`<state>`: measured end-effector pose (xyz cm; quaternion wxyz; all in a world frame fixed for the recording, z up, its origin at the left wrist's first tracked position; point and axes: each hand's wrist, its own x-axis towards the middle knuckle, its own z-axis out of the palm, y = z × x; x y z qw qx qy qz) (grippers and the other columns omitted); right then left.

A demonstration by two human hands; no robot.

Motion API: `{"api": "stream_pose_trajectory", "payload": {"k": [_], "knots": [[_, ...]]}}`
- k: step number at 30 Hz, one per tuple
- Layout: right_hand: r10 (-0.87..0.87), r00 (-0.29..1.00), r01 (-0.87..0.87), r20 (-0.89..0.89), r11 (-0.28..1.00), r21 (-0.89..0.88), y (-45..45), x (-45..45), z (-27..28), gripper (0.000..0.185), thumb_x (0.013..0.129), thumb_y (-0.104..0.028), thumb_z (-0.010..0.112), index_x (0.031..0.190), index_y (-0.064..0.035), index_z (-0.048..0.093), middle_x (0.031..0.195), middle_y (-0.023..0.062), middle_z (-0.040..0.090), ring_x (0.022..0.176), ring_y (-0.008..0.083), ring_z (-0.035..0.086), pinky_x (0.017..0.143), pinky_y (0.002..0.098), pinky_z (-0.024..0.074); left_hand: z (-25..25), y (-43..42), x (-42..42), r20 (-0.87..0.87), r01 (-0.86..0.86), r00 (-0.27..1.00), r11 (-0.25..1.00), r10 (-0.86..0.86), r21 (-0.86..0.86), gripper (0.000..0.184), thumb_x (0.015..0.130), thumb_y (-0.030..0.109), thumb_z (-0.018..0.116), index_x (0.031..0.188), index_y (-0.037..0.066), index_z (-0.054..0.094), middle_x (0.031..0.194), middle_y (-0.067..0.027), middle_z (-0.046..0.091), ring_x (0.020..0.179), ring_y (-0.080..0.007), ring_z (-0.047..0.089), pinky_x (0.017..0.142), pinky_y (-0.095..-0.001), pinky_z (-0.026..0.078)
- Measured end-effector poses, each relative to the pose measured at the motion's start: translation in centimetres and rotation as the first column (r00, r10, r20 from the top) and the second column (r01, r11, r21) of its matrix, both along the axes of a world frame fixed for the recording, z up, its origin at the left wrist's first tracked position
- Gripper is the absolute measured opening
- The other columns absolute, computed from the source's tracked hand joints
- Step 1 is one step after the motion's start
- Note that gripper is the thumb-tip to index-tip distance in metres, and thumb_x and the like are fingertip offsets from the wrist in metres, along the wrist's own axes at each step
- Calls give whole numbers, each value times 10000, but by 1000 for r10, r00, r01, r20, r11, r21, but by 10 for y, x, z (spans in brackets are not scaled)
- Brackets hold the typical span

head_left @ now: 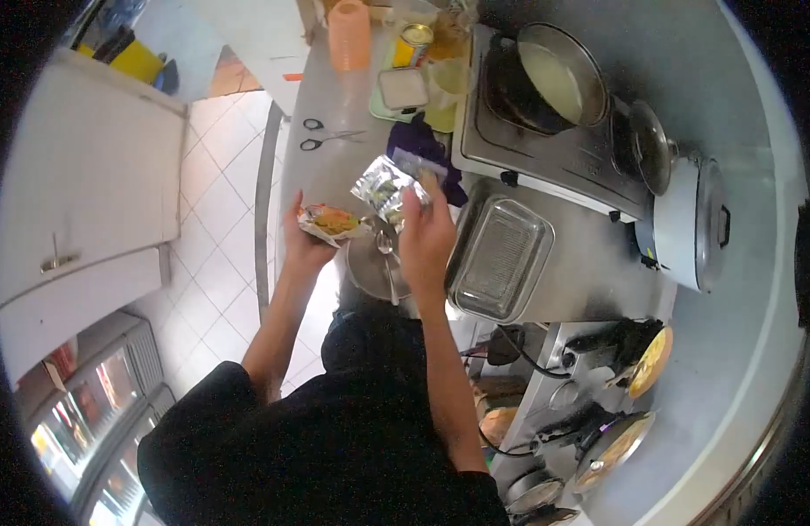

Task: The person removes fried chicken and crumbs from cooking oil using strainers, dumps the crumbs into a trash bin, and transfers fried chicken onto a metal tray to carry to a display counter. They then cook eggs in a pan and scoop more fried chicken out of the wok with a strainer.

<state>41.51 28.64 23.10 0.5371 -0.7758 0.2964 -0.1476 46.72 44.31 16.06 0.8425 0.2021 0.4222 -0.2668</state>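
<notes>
My left hand [308, 246] is wrapped round an orange and white packet [331, 220], held at the left of a metal bowl. In my right hand [427, 235] is a shiny silver packet [386, 186], tilted above the bowl's far side. The metal bowl [363, 267] sits close to my body, with a spoon [391, 279] in it. Just beyond the silver packet lies a dark purple cloth [407, 138]. Scissors [328, 138] rest on the metal counter [335, 171] beyond my left hand.
To the right are a glass baking dish [501, 259] and a stove [545, 158] holding a pot [556, 81]. A yellow can [413, 46], a square white container [403, 89] and an orange container [349, 35] stand at the back. A large white pot [681, 223] is at far right.
</notes>
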Motion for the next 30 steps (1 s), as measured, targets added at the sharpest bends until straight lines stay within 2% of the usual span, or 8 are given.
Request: {"api": "stream_pose_trajectory", "payload": {"k": [4,8,18,20,23,25,28,30], "knots": [[315,932,-172,180,820,-546,17,0,6,158,831,-110,626,959,-17,619,1189,182,549,1116,344,522,943,452,410,15,8,14,68,-80,995,995,76,55,445,855,506,572,837,61,556,889,-150,600,854,-299,584,772,-489,494],[597,801,-490,37,691,-532,35,9,26,162,838,-98,585,980,-29,621,1138,155,593,1018,333,584,871,416,469,46,-11,17,265,-41,964,987,-2,158,404,893,481,548,825,83,554,793,-110,617,742,-238,619,701,-362,536],[344,783,-621,-518,386,-682,-29,20,77,367,753,-70,615,1120,-53,616,1281,155,487,1094,335,552,885,407,469,72,-79,59,457,108,880,991,-132,78,396,891,477,570,912,92,482,832,-71,588,740,-198,619,649,-338,537],[515,848,-508,-122,727,-463,-55,33,77,316,712,-85,670,1018,-11,649,1225,170,544,1050,353,573,897,419,465,104,-100,60,533,216,818,974,-218,66,401,903,486,546,968,91,516,877,-58,591,782,-188,608,700,-347,520],[365,903,-207,228,833,-514,-107,63,73,247,769,-77,665,998,15,652,1060,143,648,953,243,634,835,339,491,110,-156,95,716,52,690,994,-105,95,457,922,497,511,1088,74,550,901,-47,621,807,-157,601,732,-314,499],[150,943,-77,296,967,-243,-135,82,97,237,782,-100,651,982,24,627,963,158,669,921,261,640,811,330,483,122,-186,131,873,-132,437,945,-216,300,433,932,444,521,1038,32,600,880,-45,634,812,-143,591,727,-312,482],[139,951,-58,275,957,-284,-185,115,107,190,827,-118,637,968,8,646,960,118,684,884,188,646,757,258,477,158,-229,173,849,-425,228,735,-477,528,376,895,357,598,862,-10,671,806,-92,641,734,-194,600,673,-354,460],[-12,985,-16,172,987,159,-215,131,112,186,879,-185,617,973,-34,669,890,30,655,793,105,584,688,251,455,163,-261,205,843,-564,148,656,-518,502,346,871,325,622,823,-13,675,781,-122,632,714,-241,600,670,-372,459]]}}
